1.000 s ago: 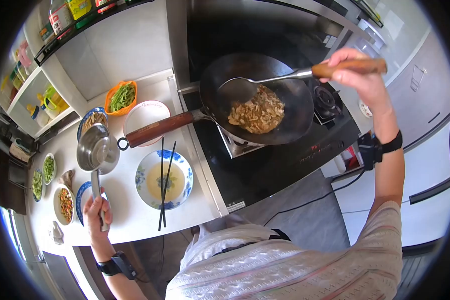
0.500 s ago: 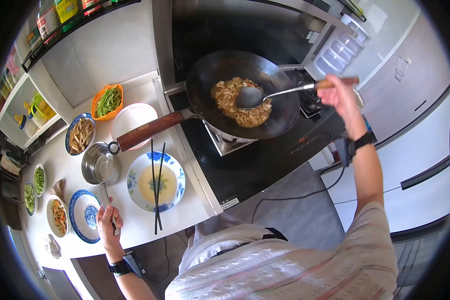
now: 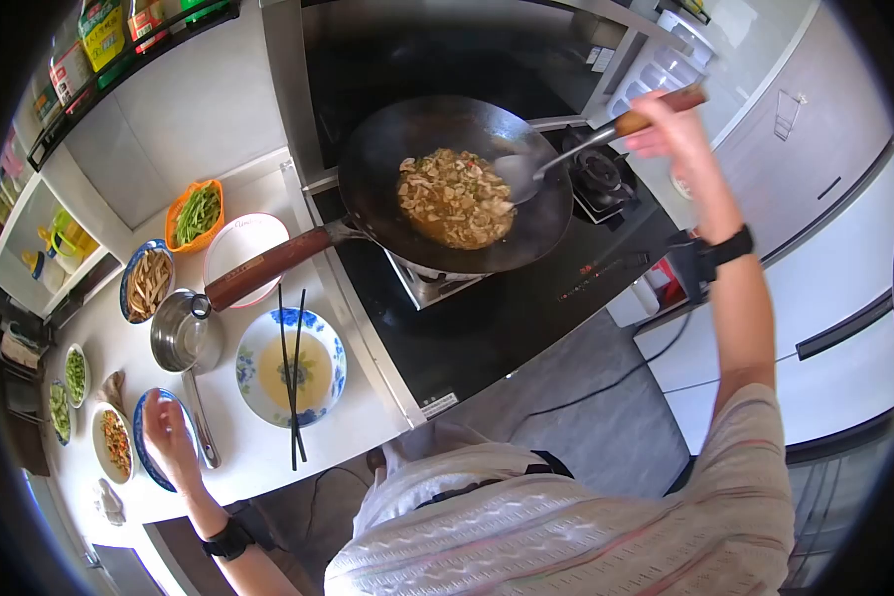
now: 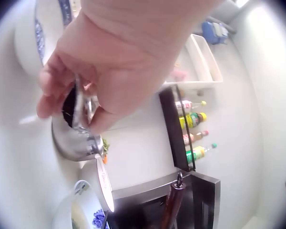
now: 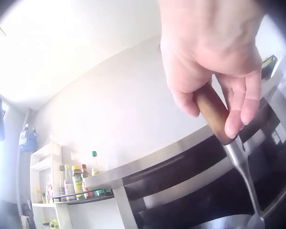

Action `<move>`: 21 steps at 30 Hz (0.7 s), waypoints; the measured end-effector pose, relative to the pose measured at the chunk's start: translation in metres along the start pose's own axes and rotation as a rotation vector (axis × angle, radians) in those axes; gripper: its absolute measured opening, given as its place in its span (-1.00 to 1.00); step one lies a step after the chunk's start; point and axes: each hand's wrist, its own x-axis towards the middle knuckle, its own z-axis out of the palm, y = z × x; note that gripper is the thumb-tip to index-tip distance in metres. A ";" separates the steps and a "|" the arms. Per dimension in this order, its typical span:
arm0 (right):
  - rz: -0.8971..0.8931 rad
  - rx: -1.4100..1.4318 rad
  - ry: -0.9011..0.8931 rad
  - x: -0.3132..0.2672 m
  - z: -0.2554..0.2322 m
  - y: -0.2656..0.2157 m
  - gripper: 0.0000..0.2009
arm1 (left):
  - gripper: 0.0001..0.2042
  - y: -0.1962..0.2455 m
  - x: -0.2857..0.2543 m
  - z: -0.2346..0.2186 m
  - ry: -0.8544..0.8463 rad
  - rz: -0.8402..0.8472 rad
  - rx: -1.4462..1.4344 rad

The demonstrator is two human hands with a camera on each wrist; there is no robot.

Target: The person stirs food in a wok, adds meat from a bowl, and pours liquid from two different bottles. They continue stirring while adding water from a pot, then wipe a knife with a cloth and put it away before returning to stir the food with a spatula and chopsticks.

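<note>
In the head view my right hand grips the wooden handle of a ladle, its bowl inside the wok at the right side of the chopped food. The right wrist view shows thumb and fingers around that handle. My left hand hovers over a blue-rimmed plate, fingers loosely extended. Beside it, the steel pan stands on the counter, its handle lying to the hand's right. In the left wrist view the handle overlaps the left hand; touch cannot be told there.
The wok's wooden handle reaches over a white bowl. Chopsticks lie across a floral bowl of pale liquid. An orange basket of greens and several filled dishes stand left. A cable hangs beside the stove.
My left hand has set the steel pan down and let go of its handle, moving left. The ladle has swept through the food to its right side, with the food shifting and spreading.
</note>
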 end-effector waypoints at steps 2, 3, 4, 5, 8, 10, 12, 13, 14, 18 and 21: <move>0.006 0.190 -0.091 -0.004 0.020 0.019 -0.75 | -0.67 0.042 0.005 0.005 -0.078 -0.103 -0.261; -0.002 0.193 -0.099 0.000 0.021 0.016 -0.75 | -0.66 0.060 0.007 0.011 -0.100 -0.128 -0.385; -0.093 0.178 -0.121 0.003 0.018 0.013 -0.76 | -0.66 0.071 0.010 0.016 -0.093 -0.134 -0.381; -0.180 0.162 -0.140 0.004 0.016 0.012 -0.77 | -0.64 0.081 0.013 0.022 -0.133 -0.137 -0.456; -0.263 0.109 -0.151 0.022 0.022 0.019 -0.79 | -0.59 0.104 0.026 0.042 -0.203 -0.121 -0.592; -0.294 0.185 -0.258 0.024 0.038 0.032 -0.84 | -0.56 0.118 0.031 0.053 -0.244 -0.137 -0.684; -0.253 0.219 -0.350 0.012 0.050 0.031 -0.87 | -0.56 0.123 0.035 0.063 -0.231 -0.155 -0.740; -0.245 0.219 -0.388 0.005 0.050 0.025 -0.87 | -0.56 0.123 0.036 0.068 -0.221 -0.173 -0.801; -0.242 0.219 -0.388 -0.001 0.044 0.015 -0.87 | -0.59 0.119 0.038 0.071 -0.225 -0.165 -0.813; -0.301 0.180 -0.431 -0.020 0.026 -0.013 -0.87 | -0.62 0.119 0.041 0.080 -0.229 -0.154 -0.859; -0.225 0.141 -0.384 -0.019 0.034 0.000 -0.83 | -0.65 0.120 0.044 0.084 -0.214 -0.171 -0.847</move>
